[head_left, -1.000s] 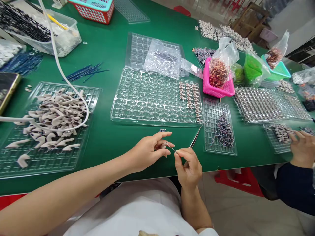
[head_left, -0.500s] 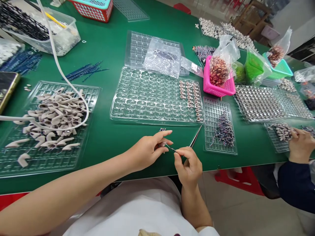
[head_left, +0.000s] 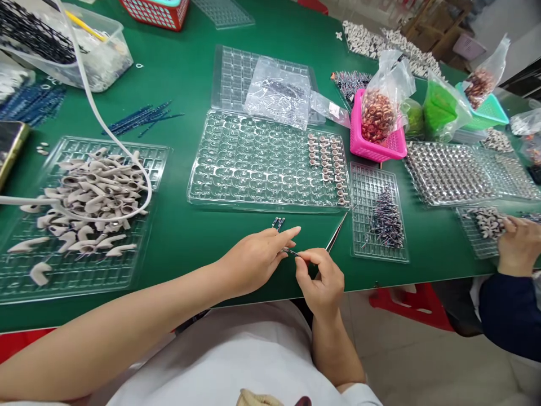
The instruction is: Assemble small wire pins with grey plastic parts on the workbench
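One wired part point(head_left: 291, 251) pinched by left hand point(head_left: 255, 261) and right hand point(head_left: 322, 280), green table point(head_left: 175, 239), red stool point(head_left: 425, 311), tiled floor point(head_left: 389, 363)

The right hand point(head_left: 322, 283) pinches a thin dark wired part point(head_left: 293, 252) between thumb and index finger; its other end meets the fingers of the left hand point(head_left: 256, 258), whose grip is partly hidden. Tweezers point(head_left: 337, 232) extend from beside the right hand, tips pointing away from the wearer. Beyond the hands lies a clear pocketed tray point(head_left: 249, 163), small ring-topped pieces point(head_left: 325, 159) seated at its right end. A smaller tray point(head_left: 360, 197) to the right bears a heap of dark wired parts point(head_left: 386, 220). At left, a white cable point(head_left: 90, 96) crosses over piled beige curved pieces point(head_left: 99, 189). At far right, a co-worker's hand point(head_left: 519, 245) touches pale pieces point(head_left: 488, 221).
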Available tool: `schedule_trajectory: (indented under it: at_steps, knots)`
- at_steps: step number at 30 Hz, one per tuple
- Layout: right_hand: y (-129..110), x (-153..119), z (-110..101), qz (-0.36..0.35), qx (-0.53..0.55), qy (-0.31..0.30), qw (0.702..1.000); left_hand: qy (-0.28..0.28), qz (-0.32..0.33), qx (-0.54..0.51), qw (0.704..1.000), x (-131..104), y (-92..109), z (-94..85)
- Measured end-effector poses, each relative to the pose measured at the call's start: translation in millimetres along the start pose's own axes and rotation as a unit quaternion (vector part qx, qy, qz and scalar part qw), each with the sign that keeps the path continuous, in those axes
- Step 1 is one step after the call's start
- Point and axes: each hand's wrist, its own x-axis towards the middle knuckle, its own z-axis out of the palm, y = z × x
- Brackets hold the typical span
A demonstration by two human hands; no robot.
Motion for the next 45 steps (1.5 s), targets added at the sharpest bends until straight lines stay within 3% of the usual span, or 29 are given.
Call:
schedule_trajectory:
  at_steps: [8, 27, 35, 41, 45]
  knots:
    - [1.3, 1.4, 1.9, -0.015, -0.028, -0.006, 0.999, -0.038, 0.015, 0.064, 0.997, 0.4, 1.0, -0.4]
    - [3.3, 3.4, 2.1, -0.053, -0.009, -0.052, 0.997, -0.024, 0.095, 0.131, 0.987, -0.7, 2.0, 2.3]
    - [2.1, 4.1, 2.2, -0.055, -0.009, -0.042, 0.998, -0.005, 0.096, 0.094, 0.991, -1.8, 1.4, 7.6]
    - [2.2, -0.6, 0.2, -0.013, -0.002, 0.01, 1.0, 0.021, 0.0, -0.033, 0.999, 2.1, 8.7, -8.5]
    - [3.7, -3.4, -0.9, -0.004, 0.006, 0.027, 1.0, 0.03, -0.009, -0.077, 0.997, 4.3, 6.5, -15.1]
